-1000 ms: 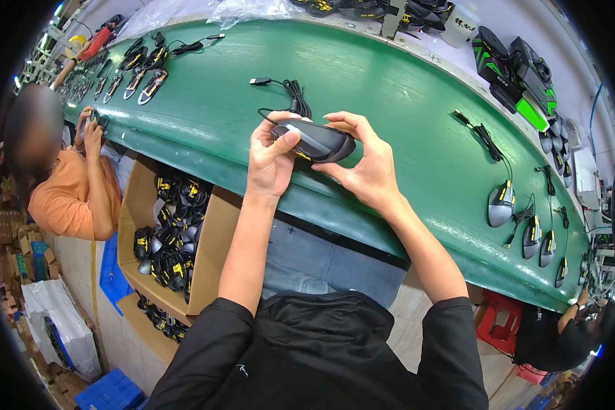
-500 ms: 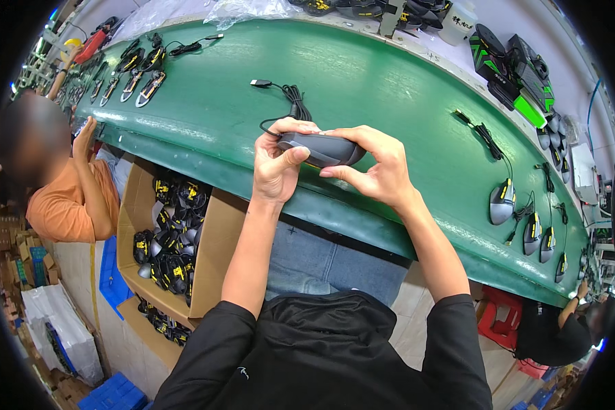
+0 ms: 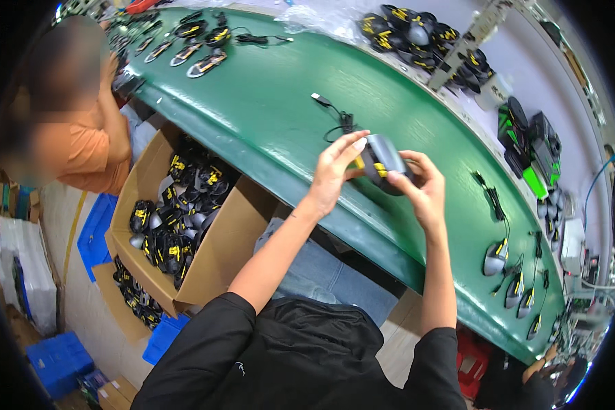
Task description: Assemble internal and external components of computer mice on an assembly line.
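Above the green work surface (image 3: 273, 102) I hold a dark grey computer mouse (image 3: 384, 152) with yellow parts on its side, tilted between both hands. My left hand (image 3: 331, 174) grips its left end with the fingertips on top. My right hand (image 3: 425, 191) is wrapped round the other end, its thumb pressed on the near side close to a yellow part. The mouse's underside is hidden from me. Just beyond my left fingers, a black cable (image 3: 347, 121) with a USB plug lies bundled on the green surface.
Several wired mice (image 3: 495, 257) lie along the right. Opened mouse parts (image 3: 206, 63) lie far left. A cardboard box (image 3: 215, 253) of mice stands left of my legs, near a blue crate (image 3: 97, 236). A person in an orange sleeve (image 3: 89, 147) sits left; another is at the lower right.
My view has turned, shifting the scene. The mouse has been turned in my hands from lying level to a steep tilt, showing its yellow side parts. Both hands keep hold of it.
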Demonstrator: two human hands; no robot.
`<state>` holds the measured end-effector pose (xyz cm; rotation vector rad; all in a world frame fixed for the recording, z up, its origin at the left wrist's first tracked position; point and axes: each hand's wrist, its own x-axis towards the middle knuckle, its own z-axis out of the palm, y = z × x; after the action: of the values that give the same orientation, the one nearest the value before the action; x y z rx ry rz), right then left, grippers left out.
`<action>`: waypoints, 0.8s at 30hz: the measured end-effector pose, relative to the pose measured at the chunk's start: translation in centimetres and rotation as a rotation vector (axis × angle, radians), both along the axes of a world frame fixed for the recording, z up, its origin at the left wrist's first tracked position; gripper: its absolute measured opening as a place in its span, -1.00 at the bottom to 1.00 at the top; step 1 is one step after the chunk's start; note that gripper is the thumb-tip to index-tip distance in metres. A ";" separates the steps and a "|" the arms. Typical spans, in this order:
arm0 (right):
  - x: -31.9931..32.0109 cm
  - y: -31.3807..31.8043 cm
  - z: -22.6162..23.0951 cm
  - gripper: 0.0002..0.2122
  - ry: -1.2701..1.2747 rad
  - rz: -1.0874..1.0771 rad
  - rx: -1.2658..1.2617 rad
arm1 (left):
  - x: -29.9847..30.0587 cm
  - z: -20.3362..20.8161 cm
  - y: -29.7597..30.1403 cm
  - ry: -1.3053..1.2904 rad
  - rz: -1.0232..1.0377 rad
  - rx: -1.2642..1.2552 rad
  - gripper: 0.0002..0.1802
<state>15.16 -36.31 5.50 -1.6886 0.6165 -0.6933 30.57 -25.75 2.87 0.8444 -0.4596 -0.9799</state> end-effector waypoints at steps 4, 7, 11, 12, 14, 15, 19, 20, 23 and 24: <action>-2.8 -0.6 2.3 -0.63 -0.036 -0.169 0.066 | 0.1 -0.8 0.2 -0.134 -0.104 0.052 -0.60; -7.3 -0.7 2.3 -0.60 -0.006 -0.352 0.118 | -0.2 -1.4 0.1 -0.310 -0.164 0.095 -0.66; -14.3 -1.5 0.7 -0.62 0.145 -0.760 0.171 | -0.6 -1.5 -0.2 -0.363 -0.182 0.120 -0.71; -16.1 -1.9 -0.7 -0.63 0.115 -0.865 0.130 | -0.8 -1.4 -0.2 -0.394 -0.178 0.128 -0.74; -21.0 -2.9 -2.5 -0.60 0.184 -0.956 0.117 | -1.0 -1.1 -0.3 -0.426 -0.167 0.134 -0.77; -21.8 -2.4 -2.8 -0.60 0.185 -0.958 0.116 | -1.0 -1.1 -0.3 -0.444 -0.192 0.142 -0.76; -21.2 -0.7 -1.4 -0.49 0.643 -1.188 -0.140 | -1.1 -1.6 -0.3 -0.471 -0.233 0.147 -0.75; -20.0 0.1 -0.7 -0.45 0.855 -1.186 -0.214 | -1.1 -1.7 -0.1 -0.472 -0.234 0.150 -0.75; -18.1 1.1 -0.2 -0.44 0.993 -1.198 -0.352 | -0.8 -1.7 0.5 -0.527 -0.183 0.122 -0.78; -17.8 1.1 -0.1 -0.45 1.046 -1.219 -0.396 | -0.8 -1.5 0.6 -0.532 -0.193 0.120 -0.78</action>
<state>-2.65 -35.16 5.41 -1.8581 2.4915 -0.7047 29.74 -25.12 1.38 1.1912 -0.9584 -0.9602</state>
